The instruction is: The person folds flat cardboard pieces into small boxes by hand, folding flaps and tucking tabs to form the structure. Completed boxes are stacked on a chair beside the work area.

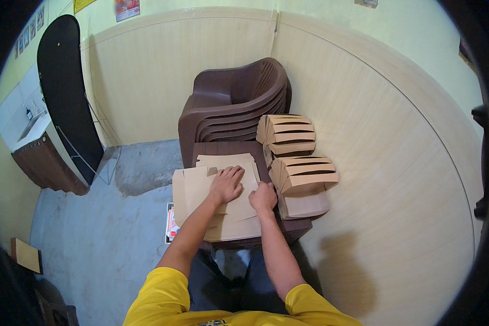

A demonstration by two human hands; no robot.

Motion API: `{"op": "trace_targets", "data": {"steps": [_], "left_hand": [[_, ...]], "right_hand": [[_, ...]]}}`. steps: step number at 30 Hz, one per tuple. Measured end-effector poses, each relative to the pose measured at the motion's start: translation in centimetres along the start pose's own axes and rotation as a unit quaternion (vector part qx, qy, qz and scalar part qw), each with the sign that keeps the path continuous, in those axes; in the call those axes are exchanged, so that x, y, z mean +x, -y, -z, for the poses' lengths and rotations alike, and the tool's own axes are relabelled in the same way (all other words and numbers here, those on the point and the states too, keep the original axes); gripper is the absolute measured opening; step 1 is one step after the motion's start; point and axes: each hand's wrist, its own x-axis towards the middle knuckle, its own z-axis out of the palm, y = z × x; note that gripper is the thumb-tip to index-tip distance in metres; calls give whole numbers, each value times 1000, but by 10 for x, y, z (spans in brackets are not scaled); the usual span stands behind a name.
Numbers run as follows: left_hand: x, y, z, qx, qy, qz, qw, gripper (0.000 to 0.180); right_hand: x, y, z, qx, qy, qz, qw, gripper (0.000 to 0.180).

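At the far left of the frame a black board point(65, 92) is leaning on the wall, and a small brown counter point(43, 163) is standing below it. Near the centre, the left hand point(226, 185) is lying flat and spread on a sheet of brown paper point(195, 187), pressing it down. This sheet is resting on top of a stack of flat sheets point(231, 228) on the dark brown stool point(296, 228), in the middle of the frame. Just to the right, the right hand point(263, 197) is curled into a loose fist, knuckles pushing on the same sheet (it is holding nothing, I think). The paper is looking light, thin and stiffer along its folds; it would probably slide easily, so taking it by an edge seems best. Further right, folded paper bags point(299, 174) are piling up before the stacked brown chairs point(233, 103).
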Motion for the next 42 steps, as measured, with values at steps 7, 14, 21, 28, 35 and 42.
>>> {"op": "trace_targets", "data": {"steps": [7,14,21,28,35,42], "left_hand": [[1,-2,2,50,39,8,998,68],[1,-2,-1,16,7,19,1000,68],[0,-2,2,19,-1,17,1000,67],[0,-2,1,13,-3,20,1000,65],[1,-4,2,8,5,21,1000,67],[3,-5,8,26,44,24,998,67]], "right_hand": [[-2,0,-13,-93,-28,42,994,31],[-6,-3,-20,-12,-113,77,990,27],[17,-8,-14,49,-43,6,998,32],[33,-17,-16,80,-21,52,995,39],[42,-36,-29,299,47,78,950,50],[19,-10,8,107,146,121,976,70]]}}
